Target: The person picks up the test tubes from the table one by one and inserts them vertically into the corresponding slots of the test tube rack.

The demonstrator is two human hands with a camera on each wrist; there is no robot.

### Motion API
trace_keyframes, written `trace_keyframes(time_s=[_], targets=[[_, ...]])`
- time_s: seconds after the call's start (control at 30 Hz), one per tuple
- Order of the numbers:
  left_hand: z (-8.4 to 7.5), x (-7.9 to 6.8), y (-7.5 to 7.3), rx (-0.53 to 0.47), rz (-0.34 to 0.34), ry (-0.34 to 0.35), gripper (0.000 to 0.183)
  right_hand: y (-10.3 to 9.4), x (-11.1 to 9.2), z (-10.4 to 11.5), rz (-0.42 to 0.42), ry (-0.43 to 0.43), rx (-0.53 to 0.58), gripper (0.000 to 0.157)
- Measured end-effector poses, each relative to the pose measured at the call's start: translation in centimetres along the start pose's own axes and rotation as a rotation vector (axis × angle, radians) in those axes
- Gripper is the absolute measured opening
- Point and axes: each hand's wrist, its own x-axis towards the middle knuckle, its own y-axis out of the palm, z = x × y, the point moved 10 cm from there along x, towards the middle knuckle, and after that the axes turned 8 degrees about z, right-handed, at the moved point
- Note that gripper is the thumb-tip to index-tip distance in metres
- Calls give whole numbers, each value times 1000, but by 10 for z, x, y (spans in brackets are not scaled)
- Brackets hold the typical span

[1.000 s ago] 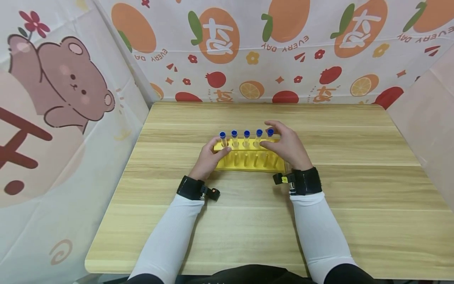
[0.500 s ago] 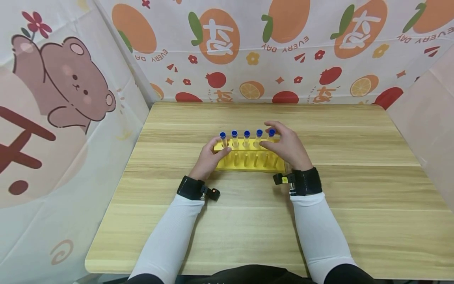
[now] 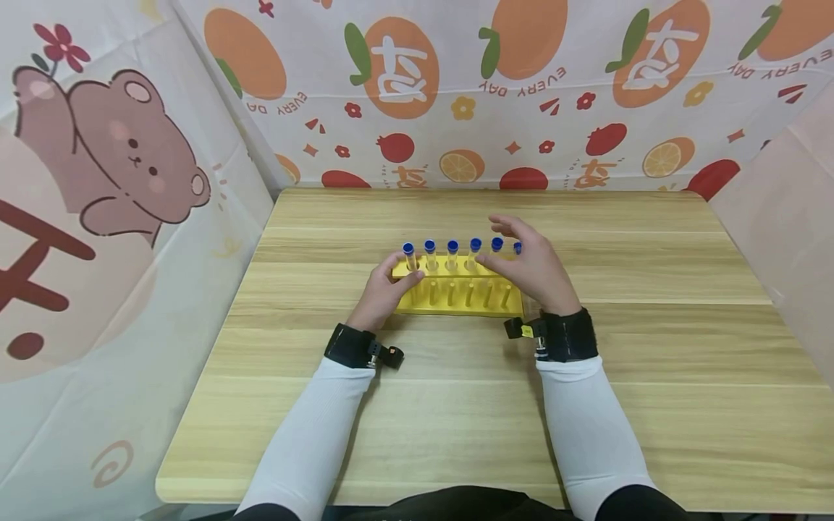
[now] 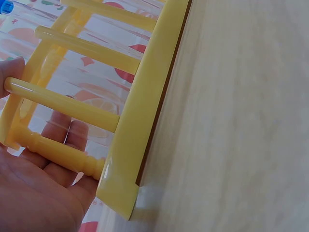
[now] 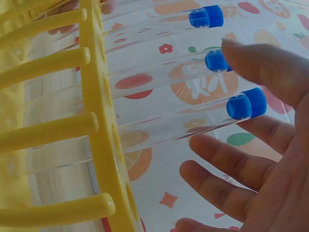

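Note:
A yellow test tube rack [image 3: 456, 307] stands on the table, holding a row of clear test tubes [image 5: 164, 121] with blue caps [image 3: 452, 247]. My left hand [image 3: 380, 291] grips the rack's left end, thumb on the top front edge. In the left wrist view, its fingers [image 4: 58, 166] curl behind the yellow end post [image 4: 63, 152]. Over the right end, my right hand [image 3: 536, 268] has its thumb and fingers spread apart around the tube tops. The right wrist view shows the thumb [image 5: 260, 63] overlapping one blue cap [image 5: 216, 61], while the other fingers lie below the nearest cap [image 5: 246, 103].
The wooden table [image 3: 651, 347] extends on both sides of the rack. A fruit-printed cloth [image 3: 456, 137] hangs behind it, and a bear-printed cloth [image 3: 124, 289] hangs at the left. Each wrist wears a black strap [image 3: 569, 334] with a small camera.
My right hand has shifted slightly right and its fingers have spread wider. Another blue cap now shows beside it at the rack's right end. The left hand and rack stay put.

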Motion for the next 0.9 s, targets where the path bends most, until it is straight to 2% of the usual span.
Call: trace_keyframes(time_s=[0.5, 0.7, 0.9], targets=[[0, -1, 0, 3, -3, 6, 44, -11, -7, 12, -35, -43, -25, 73], [0, -1, 0, 7, 1, 5, 44, -18, -12, 13, -56, -58, 0, 67], [0, -2, 1, 1, 5, 7, 46, -27, -16, 16, -104, -98, 33, 69]])
